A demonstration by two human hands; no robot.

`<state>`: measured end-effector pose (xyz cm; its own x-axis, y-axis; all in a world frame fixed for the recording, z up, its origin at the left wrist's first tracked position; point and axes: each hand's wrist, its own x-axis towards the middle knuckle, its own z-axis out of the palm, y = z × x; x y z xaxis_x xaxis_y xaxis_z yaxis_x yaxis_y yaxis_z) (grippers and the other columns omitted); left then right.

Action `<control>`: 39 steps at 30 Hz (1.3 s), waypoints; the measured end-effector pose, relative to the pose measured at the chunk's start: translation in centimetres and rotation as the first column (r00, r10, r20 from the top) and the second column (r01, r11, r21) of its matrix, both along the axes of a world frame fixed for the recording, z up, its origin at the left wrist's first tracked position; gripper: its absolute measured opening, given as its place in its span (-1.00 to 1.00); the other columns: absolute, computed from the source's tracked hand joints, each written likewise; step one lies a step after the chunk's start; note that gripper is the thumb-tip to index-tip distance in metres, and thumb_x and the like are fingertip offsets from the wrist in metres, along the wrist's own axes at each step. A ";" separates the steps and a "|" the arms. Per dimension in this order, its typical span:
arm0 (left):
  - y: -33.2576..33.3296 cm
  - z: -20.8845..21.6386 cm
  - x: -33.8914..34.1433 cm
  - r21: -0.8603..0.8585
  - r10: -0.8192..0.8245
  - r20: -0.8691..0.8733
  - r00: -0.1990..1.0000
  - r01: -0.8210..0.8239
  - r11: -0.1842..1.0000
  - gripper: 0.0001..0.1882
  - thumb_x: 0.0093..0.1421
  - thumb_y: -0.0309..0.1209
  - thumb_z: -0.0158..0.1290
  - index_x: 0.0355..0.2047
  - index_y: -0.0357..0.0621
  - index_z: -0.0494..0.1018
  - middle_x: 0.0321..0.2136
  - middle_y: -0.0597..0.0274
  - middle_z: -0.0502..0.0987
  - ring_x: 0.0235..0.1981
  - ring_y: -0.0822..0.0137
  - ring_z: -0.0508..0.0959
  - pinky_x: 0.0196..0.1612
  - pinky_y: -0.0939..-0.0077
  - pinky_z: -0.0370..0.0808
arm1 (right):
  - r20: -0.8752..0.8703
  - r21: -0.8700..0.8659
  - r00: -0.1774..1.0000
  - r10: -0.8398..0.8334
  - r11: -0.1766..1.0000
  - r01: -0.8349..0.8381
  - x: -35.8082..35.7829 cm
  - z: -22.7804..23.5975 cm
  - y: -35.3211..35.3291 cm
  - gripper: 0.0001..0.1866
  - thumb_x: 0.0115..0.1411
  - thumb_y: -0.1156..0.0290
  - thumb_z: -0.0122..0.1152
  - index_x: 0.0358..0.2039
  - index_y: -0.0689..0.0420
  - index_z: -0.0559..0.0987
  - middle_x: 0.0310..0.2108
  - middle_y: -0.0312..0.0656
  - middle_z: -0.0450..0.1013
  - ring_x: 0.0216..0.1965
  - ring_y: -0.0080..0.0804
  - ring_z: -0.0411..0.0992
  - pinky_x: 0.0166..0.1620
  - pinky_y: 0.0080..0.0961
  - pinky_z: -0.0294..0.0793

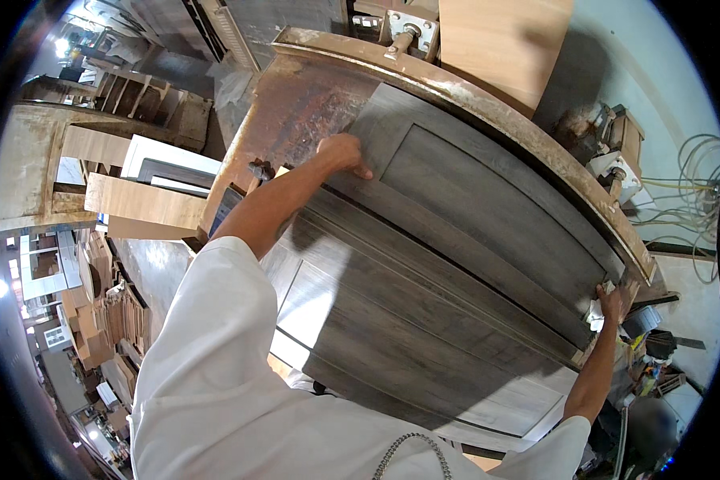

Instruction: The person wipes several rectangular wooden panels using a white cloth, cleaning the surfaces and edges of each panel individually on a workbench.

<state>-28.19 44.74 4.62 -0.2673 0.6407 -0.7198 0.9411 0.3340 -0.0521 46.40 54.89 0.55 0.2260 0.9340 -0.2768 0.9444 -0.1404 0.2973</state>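
A dark grey wood-grain door (488,212) with a recessed panel lies on a rust-stained bench, against the raised far rail. My left hand (344,154) is closed over its left end, thumb on the frame's face and fingers partly hidden. At the right end, my right hand (610,304) is closed on a crumpled white cloth or paper (595,315), pressed near the door's corner. Nearer my body is a second grey panelled door (424,320), its long edge beside the first. My shadow falls across it.
The metal rail (472,96) curves along the bench's far side, with bolted clamp fittings (408,36) behind it. Left of the bench stand several boards (144,200). Coiled hoses (700,188) hang at the right, above cluttered tools. Cardboard stacks (96,312) fill the far left.
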 end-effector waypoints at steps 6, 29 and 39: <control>1.7 0.1 -2.1 0.195 0.161 -0.080 0.984 -0.143 0.970 -0.54 0.12 -0.12 0.03 -0.12 -0.23 0.49 -0.06 -0.05 0.48 -0.03 -0.03 0.48 0.00 0.20 0.42 | -0.076 0.064 0.996 -0.036 0.997 0.041 0.4 -1.1 0.9 -0.14 -0.01 -0.10 0.25 0.11 0.33 0.29 0.06 0.21 0.30 0.11 0.10 0.26 0.13 -0.19 0.22; -4.6 8.2 -1.0 0.185 -0.048 0.982 0.183 -0.982 0.044 -0.13 0.20 0.29 -0.38 0.18 -0.27 0.15 -0.02 -0.03 0.38 -0.02 0.14 0.39 0.06 0.22 0.32 | -0.926 -0.046 -0.117 0.360 0.199 0.979 -3.0 13.4 -11.9 -0.65 -0.05 0.37 0.17 -0.26 0.34 0.49 -0.40 -0.12 0.45 -0.43 -0.24 0.45 -0.34 -0.30 0.44; -29.6 9.8 -3.6 0.627 0.063 0.773 0.631 -0.775 0.072 -0.36 0.23 -0.02 -0.37 0.20 -0.16 0.14 0.13 0.04 0.28 0.08 0.01 0.34 0.14 0.04 0.27 | 0.080 0.082 -0.508 0.858 0.502 0.861 -3.7 13.2 -37.2 -0.63 0.26 0.27 -0.23 -0.12 0.19 0.49 0.03 -0.14 0.36 0.12 -0.30 0.26 0.25 -0.36 0.12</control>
<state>-31.78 15.12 14.47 -0.6538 0.7459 0.1274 0.3360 0.1353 0.9321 42.68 17.69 13.71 0.6811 0.6323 0.3692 -0.5914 0.7724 -0.2316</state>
